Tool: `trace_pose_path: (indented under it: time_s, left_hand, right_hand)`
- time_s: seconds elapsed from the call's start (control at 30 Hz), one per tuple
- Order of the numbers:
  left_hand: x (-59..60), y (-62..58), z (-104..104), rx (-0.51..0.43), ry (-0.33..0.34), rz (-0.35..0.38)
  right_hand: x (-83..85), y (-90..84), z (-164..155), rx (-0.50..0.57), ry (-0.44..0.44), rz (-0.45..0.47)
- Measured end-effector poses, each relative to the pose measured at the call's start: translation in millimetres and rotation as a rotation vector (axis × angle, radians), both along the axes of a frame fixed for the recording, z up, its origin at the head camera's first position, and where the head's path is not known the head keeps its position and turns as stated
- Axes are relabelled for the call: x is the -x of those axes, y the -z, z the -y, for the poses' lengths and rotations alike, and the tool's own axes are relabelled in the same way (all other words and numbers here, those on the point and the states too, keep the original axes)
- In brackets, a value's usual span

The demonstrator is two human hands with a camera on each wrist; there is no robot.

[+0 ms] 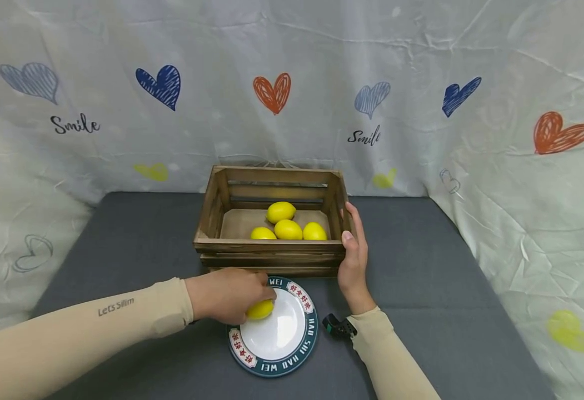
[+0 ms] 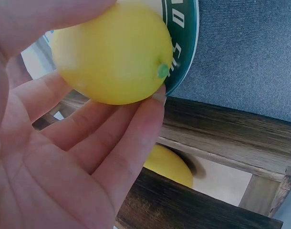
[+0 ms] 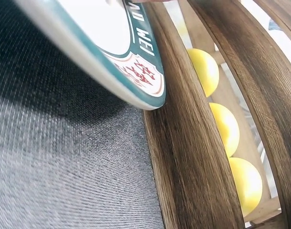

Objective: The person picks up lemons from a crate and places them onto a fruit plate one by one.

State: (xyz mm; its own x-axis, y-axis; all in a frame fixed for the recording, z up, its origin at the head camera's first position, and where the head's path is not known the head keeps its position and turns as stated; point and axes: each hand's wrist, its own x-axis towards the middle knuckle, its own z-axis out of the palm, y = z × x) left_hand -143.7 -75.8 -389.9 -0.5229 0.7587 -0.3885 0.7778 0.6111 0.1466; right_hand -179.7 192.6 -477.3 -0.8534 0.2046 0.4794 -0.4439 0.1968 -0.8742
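Note:
My left hand (image 1: 244, 297) grips a yellow lemon (image 1: 260, 309) at the left part of a white plate with a green lettered rim (image 1: 297, 347). In the left wrist view the lemon (image 2: 112, 52) sits between thumb and fingers (image 2: 102, 152), just in front of the crate. My right hand (image 1: 353, 250) rests with fairly straight fingers against the front right corner of the wooden slatted crate (image 1: 271, 253), thumb on its rim. Several more lemons (image 1: 288, 229) lie inside the crate. The right wrist view shows the plate rim (image 3: 136, 81), the crate slats (image 3: 188, 157) and lemons (image 3: 226, 126) behind them, but no hand.
The crate and plate stand on a dark grey tabletop (image 1: 136, 239). A white cloth with hearts (image 1: 271, 89) hangs behind and at both sides. A small black camera (image 1: 338, 326) sits on the right wrist. Bare grey surface lies left and right of the crate.

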Motion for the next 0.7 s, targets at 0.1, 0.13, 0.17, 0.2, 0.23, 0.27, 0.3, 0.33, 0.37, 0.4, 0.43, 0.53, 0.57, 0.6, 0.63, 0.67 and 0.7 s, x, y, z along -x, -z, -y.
trace_pose_path:
  time_s: [0.1, 0.13, 0.17, 0.2, 0.23, 0.27, 0.3, 0.33, 0.37, 0.4, 0.43, 0.53, 0.57, 0.6, 0.63, 0.67, 0.7]
  left_hand:
    - [-1.7, 0.1, -0.7, 0.008, -0.008, -0.007]
    - [-2.0, 0.1, -0.8, 0.008, -0.007, -0.01]
    - [-2.3, 0.3, -0.8, 0.007, -0.004, -0.015]
    - [-2.6, 0.2, -0.8, 0.005, -0.002, -0.018]
    - [-2.9, 0.1, -0.8, 0.003, -0.001, -0.02]
    - [-3.3, 0.1, -0.7, 0.002, -0.002, -0.021]
    - [-3.8, -0.1, -0.6, 0.001, -0.002, -0.021]
    - [-4.2, -0.5, -0.6, 0.0, -0.003, -0.02]
    - [-4.7, -1.3, -0.4, 0.0, -0.004, -0.019]
    - [-5.4, -2.2, -0.3, -0.001, -0.007, -0.017]
    - [-6.1, -3.0, 0.0, 0.0, -0.009, -0.015]
    - [-8.2, -6.9, 0.1, 0.003, -0.011, -0.007]
    - [-8.7, -8.6, -0.1, 0.002, -0.01, -0.003]
    - [-9.0, -10.4, -0.4, 0.001, -0.012, 0.004]
    - [-9.1, -12.6, -0.8, -0.002, -0.012, 0.012]
    - [-9.0, -15.1, -1.2, -0.004, -0.011, 0.019]
    - [-8.8, -17.8, -1.6, -0.007, -0.011, 0.026]
  right_hand:
    - [-0.5, -0.8, 0.5, -0.003, 0.002, 0.003]
    - [-0.5, -1.0, 0.6, -0.002, 0.002, 0.004]
    - [-0.4, -1.0, 0.6, -0.003, 0.002, 0.004]
    - [-0.4, -1.0, 0.6, -0.002, 0.002, 0.005]
    - [-0.3, -1.1, 0.6, 0.0, 0.001, 0.004]
    - [-0.3, -1.2, 0.6, 0.002, 0.001, 0.003]
    - [-0.3, -1.4, 0.8, 0.003, 0.001, 0.003]
    - [-0.2, -1.5, 0.9, 0.003, 0.001, 0.002]
    - [-0.2, -1.4, 1.0, 0.003, 0.002, 0.002]
    - [-0.1, -1.4, 1.1, 0.003, 0.002, 0.002]
    - [0.1, -1.3, 1.2, 0.002, 0.004, 0.002]
    - [0.4, -0.7, 1.2, -0.005, 0.01, 0.003]
    - [0.4, -0.4, 1.2, -0.004, 0.01, 0.002]
    - [0.5, -0.2, 1.1, -0.003, 0.011, 0.001]
    - [0.6, 0.2, 1.1, -0.001, 0.012, -0.001]
    - [0.6, 0.6, 1.1, 0.001, 0.012, -0.003]
    - [0.5, 1.1, 1.1, 0.0, 0.014, -0.002]
